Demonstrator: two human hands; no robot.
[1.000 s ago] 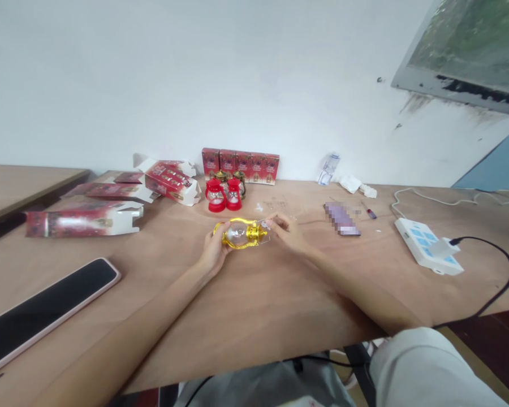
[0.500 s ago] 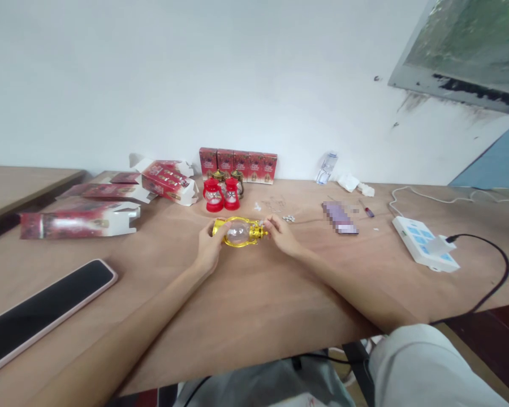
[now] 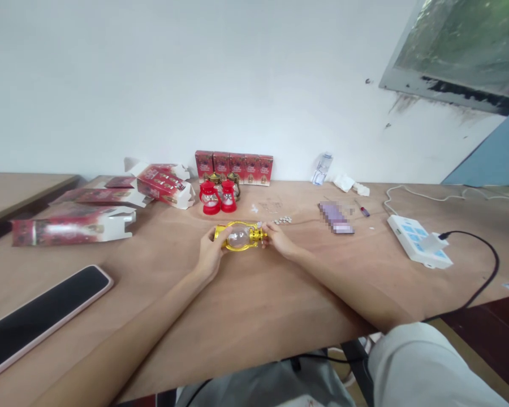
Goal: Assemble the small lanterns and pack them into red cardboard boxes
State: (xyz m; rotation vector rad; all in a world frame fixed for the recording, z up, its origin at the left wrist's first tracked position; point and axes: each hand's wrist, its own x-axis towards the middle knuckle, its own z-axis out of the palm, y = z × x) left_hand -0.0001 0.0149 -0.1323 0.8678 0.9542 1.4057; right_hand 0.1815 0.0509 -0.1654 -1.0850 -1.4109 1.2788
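Gold lantern (image 3: 242, 236), clr round globe (image 3: 238, 237); L hand (image 3: 211, 252) grips base (image 3: 219, 230), R hand (image 3: 279, 239) pinches tip (image 3: 263, 234)

The light is bright and even, perhaps from above. A soft shadow lies below the right forearm (image 3: 343, 281). Glare whitens the left box (image 3: 68, 230) and spots the lantern (image 3: 240, 236). The near left phone (image 3: 46, 312) looks stretched, print on the far boxes (image 3: 237, 165) is blurred, and coarse pixels cover the purple thing (image 3: 337, 217).
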